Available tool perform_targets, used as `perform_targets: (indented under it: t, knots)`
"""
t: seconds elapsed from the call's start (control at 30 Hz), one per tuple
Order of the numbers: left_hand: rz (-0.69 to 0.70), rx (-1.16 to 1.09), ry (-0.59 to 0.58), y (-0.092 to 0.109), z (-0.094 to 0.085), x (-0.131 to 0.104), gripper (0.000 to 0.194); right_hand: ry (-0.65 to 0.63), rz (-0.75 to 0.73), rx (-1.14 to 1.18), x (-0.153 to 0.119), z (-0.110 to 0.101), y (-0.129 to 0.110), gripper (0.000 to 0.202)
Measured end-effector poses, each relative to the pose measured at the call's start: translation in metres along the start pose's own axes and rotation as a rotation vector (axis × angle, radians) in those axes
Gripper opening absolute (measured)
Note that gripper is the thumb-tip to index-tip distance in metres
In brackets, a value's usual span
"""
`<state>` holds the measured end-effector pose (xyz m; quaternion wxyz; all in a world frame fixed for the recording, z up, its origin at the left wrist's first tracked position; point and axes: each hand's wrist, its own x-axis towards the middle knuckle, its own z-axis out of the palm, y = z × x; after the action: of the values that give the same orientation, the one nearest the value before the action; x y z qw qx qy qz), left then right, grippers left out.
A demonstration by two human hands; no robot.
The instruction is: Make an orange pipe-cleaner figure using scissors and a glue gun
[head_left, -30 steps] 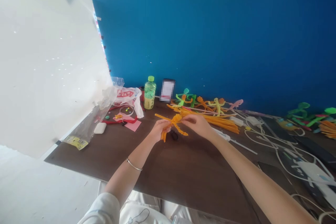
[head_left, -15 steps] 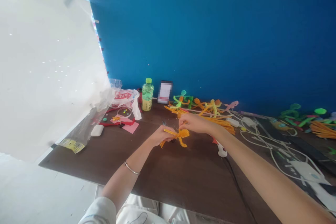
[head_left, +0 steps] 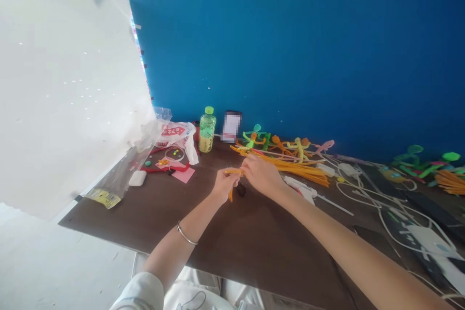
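Observation:
My left hand (head_left: 224,185) is closed around an orange pipe-cleaner figure (head_left: 234,171) above the brown table. One orange strand (head_left: 230,195) hangs below its fingers. My right hand (head_left: 260,172) meets it from the right, its fingertips pinched on the same orange piece. Most of the figure is hidden by the fingers. Just under the hands lies a small dark object (head_left: 241,190), too covered to name. Behind my right hand rests a bundle of loose orange pipe cleaners (head_left: 305,172).
Finished pipe-cleaner figures (head_left: 298,148) lie along the blue wall. A green-capped bottle (head_left: 207,131) and a phone (head_left: 231,126) stand at the back. Right of my forearm are a white glue gun (head_left: 302,188) and tangled cables (head_left: 385,203). Leftward sit a white case (head_left: 137,178) and plastic bags (head_left: 178,133).
My right hand has come down and left against my left hand, and the orange figure, plainly visible before, is now mostly covered. The glue gun beyond the right forearm shows in a different position.

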<state>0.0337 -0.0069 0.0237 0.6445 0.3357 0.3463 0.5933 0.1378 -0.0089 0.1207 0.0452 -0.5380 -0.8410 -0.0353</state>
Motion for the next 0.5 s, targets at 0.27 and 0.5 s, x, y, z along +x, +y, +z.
perform_targets:
  t: [0.27, 0.5]
  knots:
    - [-0.057, -0.217, 0.008, -0.001, -0.002, -0.001, 0.023, 0.115, 0.001, 0.118, -0.018, 0.025, -0.005, 0.021]
    - [-0.001, -0.306, 0.058, -0.005, -0.001, 0.0, 0.021, 0.29, -0.006, 0.339, -0.02, 0.045, -0.004, 0.024]
